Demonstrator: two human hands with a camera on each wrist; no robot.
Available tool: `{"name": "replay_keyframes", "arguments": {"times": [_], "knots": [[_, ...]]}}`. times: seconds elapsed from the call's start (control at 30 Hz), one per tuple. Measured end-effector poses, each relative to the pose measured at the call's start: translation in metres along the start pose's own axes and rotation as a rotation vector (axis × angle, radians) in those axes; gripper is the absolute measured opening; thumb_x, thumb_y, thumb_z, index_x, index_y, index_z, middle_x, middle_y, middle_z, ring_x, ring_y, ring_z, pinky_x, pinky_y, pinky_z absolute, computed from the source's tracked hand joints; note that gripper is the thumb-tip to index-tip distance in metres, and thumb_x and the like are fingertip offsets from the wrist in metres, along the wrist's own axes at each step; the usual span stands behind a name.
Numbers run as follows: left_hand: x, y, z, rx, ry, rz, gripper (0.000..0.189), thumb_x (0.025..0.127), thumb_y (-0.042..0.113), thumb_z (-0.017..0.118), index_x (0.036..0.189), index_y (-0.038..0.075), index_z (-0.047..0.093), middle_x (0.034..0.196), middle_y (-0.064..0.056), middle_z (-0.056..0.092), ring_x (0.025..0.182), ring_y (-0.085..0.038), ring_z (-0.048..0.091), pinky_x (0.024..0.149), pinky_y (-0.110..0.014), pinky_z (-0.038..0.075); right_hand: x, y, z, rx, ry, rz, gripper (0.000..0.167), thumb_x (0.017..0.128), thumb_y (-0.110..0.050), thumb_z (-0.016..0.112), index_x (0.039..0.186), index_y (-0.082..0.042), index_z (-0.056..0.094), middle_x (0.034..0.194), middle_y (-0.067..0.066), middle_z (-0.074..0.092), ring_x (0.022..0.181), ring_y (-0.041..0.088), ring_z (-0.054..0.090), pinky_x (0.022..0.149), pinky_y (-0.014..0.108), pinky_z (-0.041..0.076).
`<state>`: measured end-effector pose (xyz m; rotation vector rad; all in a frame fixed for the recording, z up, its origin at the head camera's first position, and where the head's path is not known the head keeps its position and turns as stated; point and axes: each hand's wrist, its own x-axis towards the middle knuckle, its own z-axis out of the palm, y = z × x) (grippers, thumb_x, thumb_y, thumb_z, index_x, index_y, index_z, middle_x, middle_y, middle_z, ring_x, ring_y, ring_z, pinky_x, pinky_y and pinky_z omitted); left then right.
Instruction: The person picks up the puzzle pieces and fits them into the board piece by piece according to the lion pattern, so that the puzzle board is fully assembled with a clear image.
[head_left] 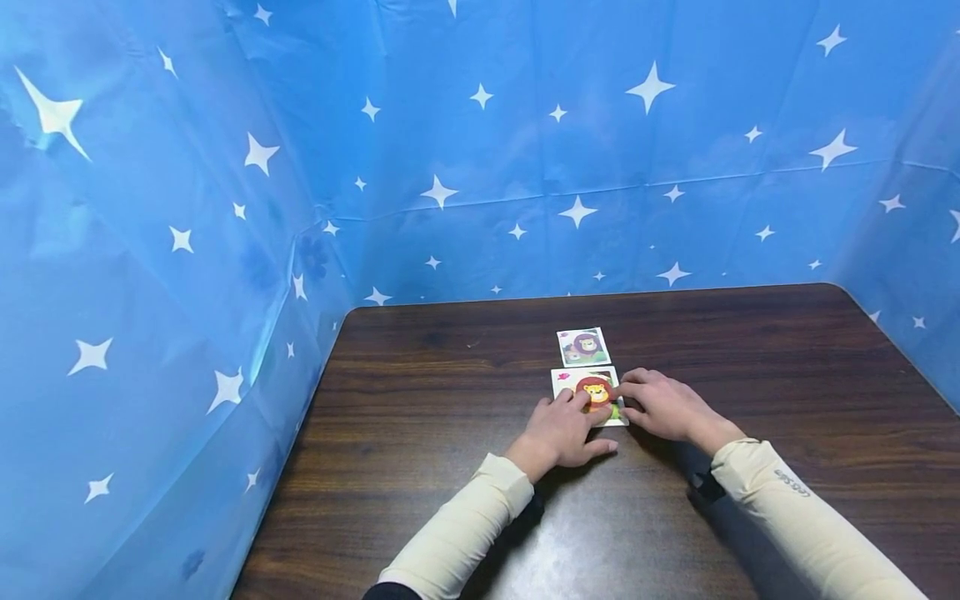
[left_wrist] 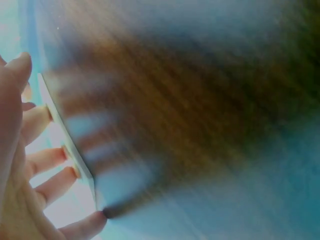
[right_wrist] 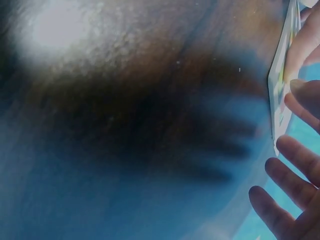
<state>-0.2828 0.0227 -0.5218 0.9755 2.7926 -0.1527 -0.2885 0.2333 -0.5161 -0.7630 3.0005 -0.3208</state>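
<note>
A square lion picture board (head_left: 597,388), probably a puzzle, lies flat on the dark wooden table in the head view. Spread over its lower left part, my left hand (head_left: 564,429) touches it with several fingertips, the thumb on the table side. At the right edge, my right hand (head_left: 666,406) rests its fingertips and thumb against the board. The left wrist view catches the board's thin edge (left_wrist: 68,137) under my fingers. From the right wrist, the board (right_wrist: 277,82) shows edge-on beside loosely spread fingers. My hands cover part of the lion picture.
Just behind the board lies a smaller, paler lion picture card (head_left: 583,347). The brown wood-grain table (head_left: 420,400) has rounded far corners. Blue cloth with white stars (head_left: 510,150) hangs behind it and along both sides.
</note>
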Motion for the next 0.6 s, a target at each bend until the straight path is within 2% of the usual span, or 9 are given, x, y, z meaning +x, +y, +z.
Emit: {"name": "replay_keyframes", "arguments": {"times": [0.2, 0.33, 0.6], "knots": [[0.0011, 0.0001, 0.0001, -0.007, 0.020, -0.005, 0.064, 0.098, 0.075, 0.032, 0.156, 0.048, 0.033, 0.156, 0.006, 0.042, 0.140, -0.018, 0.042, 0.108, -0.047, 0.044, 0.0001, 0.0005, -0.0002, 0.012, -0.010, 0.039, 0.031, 0.097, -0.025, 0.067, 0.127, -0.016, 0.071, 0.132, 0.018, 0.062, 0.119, 0.039, 0.062, 0.092, 0.058, 0.052], [0.0015, 0.0019, -0.0001, -0.013, 0.010, -0.002, 0.064, 0.097, 0.075, 0.035, 0.156, 0.049, 0.032, 0.157, 0.007, 0.041, 0.141, -0.017, 0.041, 0.109, -0.047, 0.044, -0.0021, 0.0005, 0.0014, 0.024, -0.029, 0.047, 0.033, 0.098, -0.025, 0.067, 0.129, -0.015, 0.069, 0.133, 0.018, 0.062, 0.119, 0.038, 0.062, 0.093, 0.058, 0.052], [0.0046, 0.0000, 0.0058, -0.073, 0.020, 0.002, 0.060, 0.099, 0.072, 0.036, 0.153, 0.048, 0.038, 0.155, 0.007, 0.043, 0.139, -0.017, 0.043, 0.107, -0.048, 0.043, -0.0074, -0.0029, 0.0094, 0.035, -0.012, 0.049, 0.035, 0.096, -0.024, 0.069, 0.129, -0.013, 0.068, 0.131, 0.019, 0.063, 0.118, 0.038, 0.062, 0.093, 0.058, 0.052]]}}
